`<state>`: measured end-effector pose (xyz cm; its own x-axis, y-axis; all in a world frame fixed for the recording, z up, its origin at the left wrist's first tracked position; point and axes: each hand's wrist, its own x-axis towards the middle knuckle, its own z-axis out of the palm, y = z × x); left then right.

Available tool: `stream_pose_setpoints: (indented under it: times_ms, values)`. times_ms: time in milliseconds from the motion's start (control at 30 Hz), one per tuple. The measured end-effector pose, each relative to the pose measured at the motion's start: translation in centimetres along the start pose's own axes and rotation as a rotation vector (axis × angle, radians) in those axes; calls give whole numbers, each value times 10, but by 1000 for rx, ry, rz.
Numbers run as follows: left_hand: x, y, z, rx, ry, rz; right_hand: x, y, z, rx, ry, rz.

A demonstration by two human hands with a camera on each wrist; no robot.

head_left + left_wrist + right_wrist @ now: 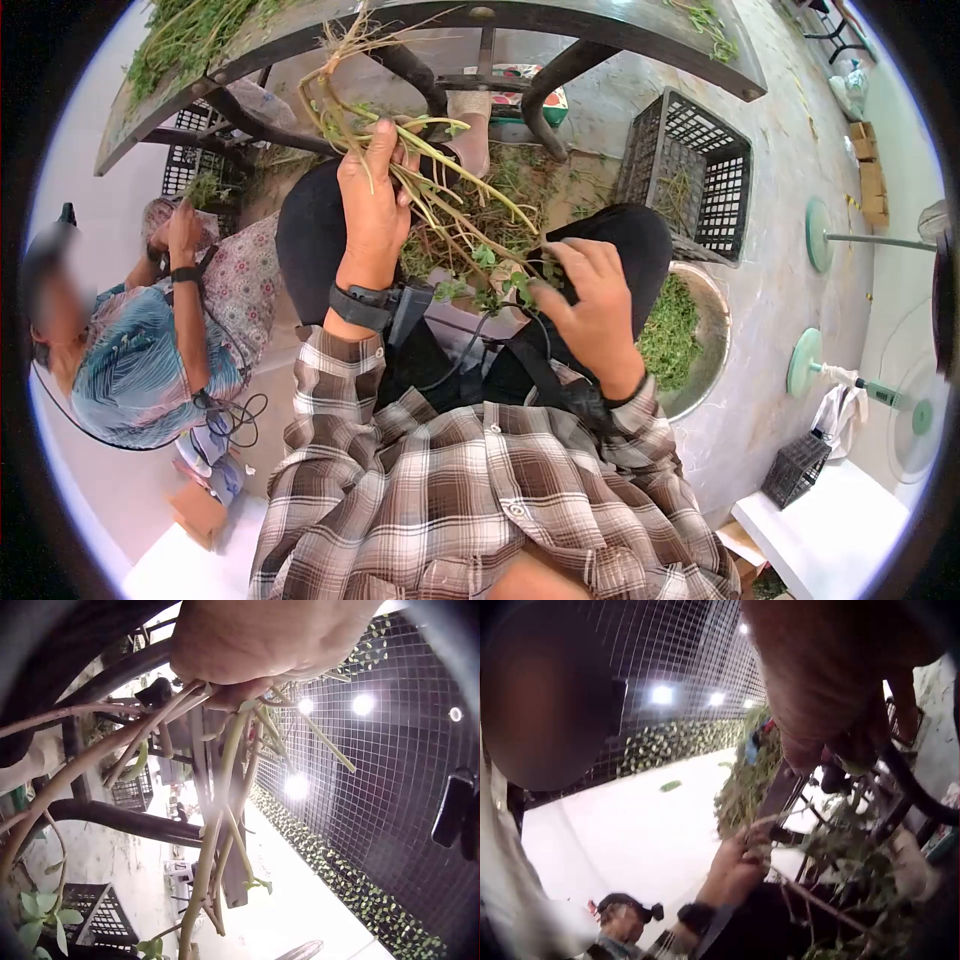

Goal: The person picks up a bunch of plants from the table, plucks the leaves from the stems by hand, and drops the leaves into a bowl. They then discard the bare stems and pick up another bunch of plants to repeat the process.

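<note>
My left hand (372, 205) grips a bundle of long plant stems (470, 180), the thumb lying along them. Tangled pale roots (345, 55) stick out beyond its fingers towards the table. Close under that hand, several thick stems (217, 825) hang down in the left wrist view. At the other end of the bundle are small green leaves (485, 290). My right hand (595, 310) is at those leaves, thumb and fingers apart around the leafy tips. In the right wrist view, its fingers (802, 754) hang above a leafy cluster (847, 862).
A dark-edged table (620, 40) stands in front, with a heap of greens (190, 45) on it. Cut stems (520, 190) litter the floor between my knees. To the right are a black crate (700, 130) and a metal basin (715, 345) holding leaves. Another person (150, 340) sits at left.
</note>
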<state>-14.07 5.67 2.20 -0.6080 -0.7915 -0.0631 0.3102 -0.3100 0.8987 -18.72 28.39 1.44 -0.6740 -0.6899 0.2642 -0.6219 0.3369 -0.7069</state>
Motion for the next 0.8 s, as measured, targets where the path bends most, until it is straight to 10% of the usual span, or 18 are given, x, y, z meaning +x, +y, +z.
stream_pose_setpoints:
  times_ms: [800]
  values:
    - [-3,-3,1,38,-11,-81,-7,26,38,176,-35,185]
